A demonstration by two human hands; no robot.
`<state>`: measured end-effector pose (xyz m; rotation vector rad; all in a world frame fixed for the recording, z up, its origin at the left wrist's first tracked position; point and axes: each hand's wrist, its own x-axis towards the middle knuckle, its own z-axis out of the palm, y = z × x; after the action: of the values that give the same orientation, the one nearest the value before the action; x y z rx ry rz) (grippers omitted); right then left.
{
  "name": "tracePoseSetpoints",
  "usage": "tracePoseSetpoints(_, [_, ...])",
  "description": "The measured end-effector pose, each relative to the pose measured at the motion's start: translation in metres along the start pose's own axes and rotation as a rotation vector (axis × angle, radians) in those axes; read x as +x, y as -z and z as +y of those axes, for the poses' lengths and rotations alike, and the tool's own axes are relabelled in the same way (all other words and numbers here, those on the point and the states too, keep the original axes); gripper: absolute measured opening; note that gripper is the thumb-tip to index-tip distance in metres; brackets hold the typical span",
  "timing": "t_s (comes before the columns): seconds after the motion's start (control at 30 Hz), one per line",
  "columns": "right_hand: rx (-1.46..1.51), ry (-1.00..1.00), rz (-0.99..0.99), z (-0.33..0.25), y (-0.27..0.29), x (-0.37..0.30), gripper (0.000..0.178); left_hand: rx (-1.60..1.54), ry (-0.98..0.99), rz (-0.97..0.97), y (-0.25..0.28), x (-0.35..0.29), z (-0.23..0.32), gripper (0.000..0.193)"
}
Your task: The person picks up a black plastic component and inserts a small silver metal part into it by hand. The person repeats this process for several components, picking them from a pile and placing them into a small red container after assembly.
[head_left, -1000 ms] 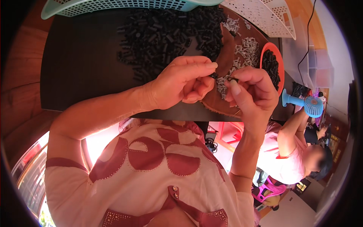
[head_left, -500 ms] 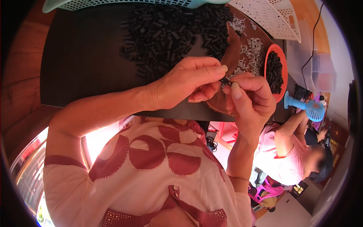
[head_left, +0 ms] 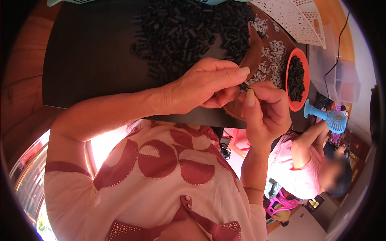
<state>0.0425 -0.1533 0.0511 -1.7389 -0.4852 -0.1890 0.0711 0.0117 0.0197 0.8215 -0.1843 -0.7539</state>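
My left hand point(head_left: 205, 86) and my right hand point(head_left: 265, 108) meet fingertip to fingertip over the near edge of a dark table point(head_left: 88, 60). Between them they pinch one small black cylindrical part point(head_left: 243, 86). A big heap of the same black parts point(head_left: 189, 32) lies on the table just beyond my left hand. Small silvery springs point(head_left: 271, 56) are scattered on a brown mat to the right of the heap. An orange bowl point(head_left: 290, 98) holding more black parts stands right of my right hand.
A white perforated tray point(head_left: 293, 18) lies at the far right, and a teal basket rim point(head_left: 64, 2) shows at the top edge. A blue hand-held fan point(head_left: 327, 117) stands beside the table. Another person in a pink top point(head_left: 301, 176) sits low at the right.
Both hands have drawn slightly nearer to me, keeping their fingertips together on the small black part. The view has shifted a little.
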Motion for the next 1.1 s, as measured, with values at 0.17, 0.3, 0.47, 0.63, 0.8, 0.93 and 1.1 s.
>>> tracePoseSetpoints(0.17, [0.004,-0.016,0.010,-0.001,-0.006,-0.001,0.011,-0.046,-0.016,0.032,0.000,0.000,-0.003,0.035])
tracePoseSetpoints(0.3, [-0.157,0.055,0.021,0.002,-0.004,-0.005,0.013,-0.066,-0.005,0.023,-0.002,0.003,-0.004,0.035])
tracePoseSetpoints(0.47, [-0.264,0.087,0.042,0.003,-0.010,-0.007,0.015,-0.090,0.053,0.016,0.001,0.002,-0.003,0.036])
tracePoseSetpoints(0.63, [-0.187,0.150,0.000,0.004,-0.004,-0.007,0.016,-0.063,0.068,-0.022,0.002,0.000,0.002,0.034])
tracePoseSetpoints(0.8, [-0.153,0.059,-0.015,-0.003,0.001,-0.015,0.016,-0.005,0.066,-0.057,0.002,0.001,0.003,0.032])
tracePoseSetpoints(0.93, [-0.151,-0.004,0.029,-0.003,-0.001,-0.021,0.017,0.105,0.014,-0.060,-0.002,0.000,0.004,0.036])
tracePoseSetpoints(1.1, [-0.191,0.037,0.029,0.000,0.001,-0.023,0.019,0.167,-0.046,-0.071,-0.002,0.000,0.003,0.038])
